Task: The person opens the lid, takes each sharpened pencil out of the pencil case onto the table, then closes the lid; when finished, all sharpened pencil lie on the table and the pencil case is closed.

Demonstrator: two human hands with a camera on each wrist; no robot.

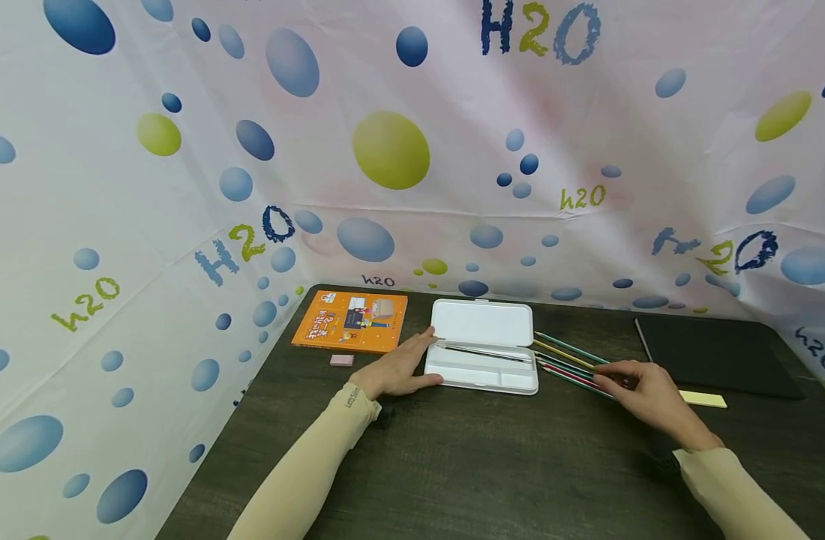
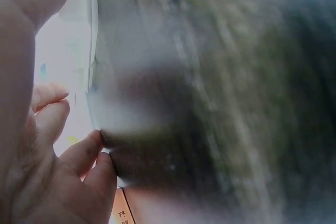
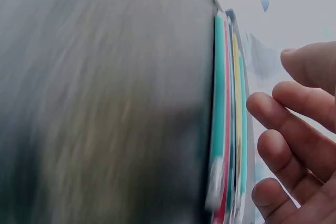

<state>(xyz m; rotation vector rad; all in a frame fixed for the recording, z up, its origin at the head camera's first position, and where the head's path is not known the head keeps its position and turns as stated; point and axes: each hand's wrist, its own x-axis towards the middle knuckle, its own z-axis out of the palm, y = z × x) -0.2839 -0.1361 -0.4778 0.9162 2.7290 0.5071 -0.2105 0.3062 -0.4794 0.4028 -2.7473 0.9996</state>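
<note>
To the left of the open white plastic case (image 1: 476, 382), you have an orange illustrated book (image 1: 350, 321), with a small pink rectangular eraser (image 1: 342, 361) on your side of it. Well to the case's right lies a flat black rectangular pad (image 1: 723, 356); near its front edge is a pale yellow strip (image 1: 704, 399), partly hidden by your right hand (image 1: 645, 394). The slim coloured pencils (image 3: 227, 93), green, yellow and red among them, lie fanned just right of the case, between it and your right hand. That hand is loosely curved, its fingers parted beside the pencils and released. Your left hand (image 1: 400, 369) is spread and unclenched, touching the case's left side. The case's lid lies folded back away from you; a slim dark stick (image 1: 487, 352) rests along the tray's hinge side.
</note>
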